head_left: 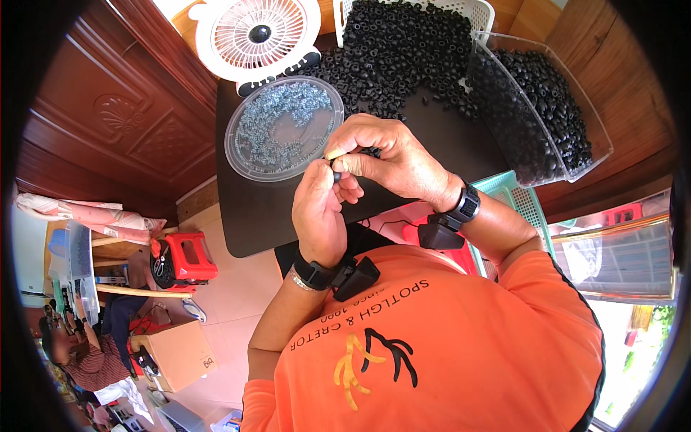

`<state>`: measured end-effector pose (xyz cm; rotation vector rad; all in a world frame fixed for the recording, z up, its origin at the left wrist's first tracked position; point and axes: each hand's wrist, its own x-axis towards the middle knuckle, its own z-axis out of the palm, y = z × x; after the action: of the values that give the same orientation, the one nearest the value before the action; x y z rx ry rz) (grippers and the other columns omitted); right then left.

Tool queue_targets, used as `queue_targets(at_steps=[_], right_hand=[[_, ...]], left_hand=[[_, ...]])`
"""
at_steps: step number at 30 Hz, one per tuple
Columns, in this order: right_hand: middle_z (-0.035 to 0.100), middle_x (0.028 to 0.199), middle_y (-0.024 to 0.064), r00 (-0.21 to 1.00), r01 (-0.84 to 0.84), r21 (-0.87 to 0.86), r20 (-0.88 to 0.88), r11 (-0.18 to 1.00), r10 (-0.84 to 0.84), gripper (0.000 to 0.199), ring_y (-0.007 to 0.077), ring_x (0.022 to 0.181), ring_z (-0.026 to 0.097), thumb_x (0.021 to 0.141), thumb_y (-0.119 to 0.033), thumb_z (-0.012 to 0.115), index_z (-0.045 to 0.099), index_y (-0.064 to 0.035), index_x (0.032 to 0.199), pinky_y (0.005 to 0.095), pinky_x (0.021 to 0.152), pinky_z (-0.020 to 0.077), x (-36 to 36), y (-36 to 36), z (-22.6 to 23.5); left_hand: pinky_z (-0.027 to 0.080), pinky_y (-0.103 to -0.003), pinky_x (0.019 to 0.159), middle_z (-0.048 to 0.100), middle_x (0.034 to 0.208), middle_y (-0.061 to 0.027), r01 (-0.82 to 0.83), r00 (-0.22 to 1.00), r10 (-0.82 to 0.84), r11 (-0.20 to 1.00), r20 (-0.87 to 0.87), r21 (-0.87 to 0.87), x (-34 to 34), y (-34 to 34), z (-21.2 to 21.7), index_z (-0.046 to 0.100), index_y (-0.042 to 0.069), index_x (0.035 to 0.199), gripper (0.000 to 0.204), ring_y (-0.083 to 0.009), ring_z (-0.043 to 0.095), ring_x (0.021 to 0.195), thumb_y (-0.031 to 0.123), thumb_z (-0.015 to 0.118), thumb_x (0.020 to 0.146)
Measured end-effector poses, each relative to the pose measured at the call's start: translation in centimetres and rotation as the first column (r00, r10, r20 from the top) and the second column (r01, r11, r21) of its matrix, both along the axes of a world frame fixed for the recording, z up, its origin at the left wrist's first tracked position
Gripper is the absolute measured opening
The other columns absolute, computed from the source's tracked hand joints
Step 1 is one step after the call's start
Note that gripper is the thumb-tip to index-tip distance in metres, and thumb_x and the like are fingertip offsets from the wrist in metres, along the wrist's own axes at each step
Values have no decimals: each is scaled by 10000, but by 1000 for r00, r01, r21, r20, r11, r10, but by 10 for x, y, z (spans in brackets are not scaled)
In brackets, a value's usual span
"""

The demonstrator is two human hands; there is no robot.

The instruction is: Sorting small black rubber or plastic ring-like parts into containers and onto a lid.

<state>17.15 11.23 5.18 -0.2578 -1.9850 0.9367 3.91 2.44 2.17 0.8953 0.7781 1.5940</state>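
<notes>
My left hand (320,212) pinches a small black plastic piece (336,175) between thumb and fingers, over the near side of the dark table. My right hand (399,160) meets it there, its thumb and forefinger closed at the top of the same piece. A bit more black shows under the curled right fingers; how many pieces lie there is hidden. Just left of the hands is a round clear shallow tray (232,147) with many tiny shiny bluish pieces (259,119). Beyond the hands spreads a heap of small black ring-like pieces (403,54).
A white fan (259,34) stands behind the round tray. At the right is a clear bin (604,147) of black pieces; a white basket (484,14) backs the heap. A mint basket (515,191) sits beside my right arm. Leftward are a red stool (194,261), a carton (176,353) and another person (90,363).
</notes>
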Motion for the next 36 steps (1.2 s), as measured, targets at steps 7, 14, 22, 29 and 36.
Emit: queue_targets(at_steps=[7, 14, 22, 29, 36], right_hand=[[640, 941, 79, 990, -138, -286, -36, 948, 133, 88, 160, 811, 625, 865, -46, 662, 649, -22, 948, 286, 686, 520, 3, -2, -6], [671, 1008, 97, 964, 228, 252, 76, 941, -254, 403, 256, 876, 628, 644, -92, 820, 654, -51, 1008, 358, 777, 524, -6, -17, -4], [672, 1008, 79, 976, 191, 145, 81, 971, -204, 409, 232, 886, 614, 652, -92, 828, 649, -46, 1018, 342, 789, 511, -6, -16, -6], [670, 1005, 58, 1000, 8, -98, -18, 995, -10, 394, 205, 917, 592, 688, -133, 825, 655, -55, 1035, 336, 816, 488, -4, -12, -13], [671, 988, 63, 994, 104, 64, 29, 993, -106, 402, 223, 917, 599, 683, -162, 825, 656, -48, 1030, 348, 807, 490, -5, -15, -9]], left_hand=[[425, -293, 699, 554, 831, -59, 64, 991, -64, 998, 117, -1, -1, 1, -1, 523, 9, 1019, 312, -159, 536, 754, 262, 340, 1021], [424, -286, 778, 565, 957, -53, -34, 985, 29, 999, 168, 30, 0, 2, -3, 514, -33, 1145, 335, -141, 535, 884, 220, 333, 1023], [400, -280, 827, 555, 923, -60, -48, 992, 44, 998, 117, 29, 1, -2, 5, 555, -19, 951, 320, -133, 520, 877, 230, 363, 1008], [414, -285, 841, 588, 984, -75, -41, 995, 37, 998, 88, 42, -3, -5, 4, 572, -31, 1019, 308, -145, 557, 939, 222, 396, 1001], [376, -255, 760, 559, 917, -39, -53, 998, 54, 997, -19, 63, -2, -8, 10, 573, -23, 967, 299, -108, 508, 848, 218, 398, 997]])
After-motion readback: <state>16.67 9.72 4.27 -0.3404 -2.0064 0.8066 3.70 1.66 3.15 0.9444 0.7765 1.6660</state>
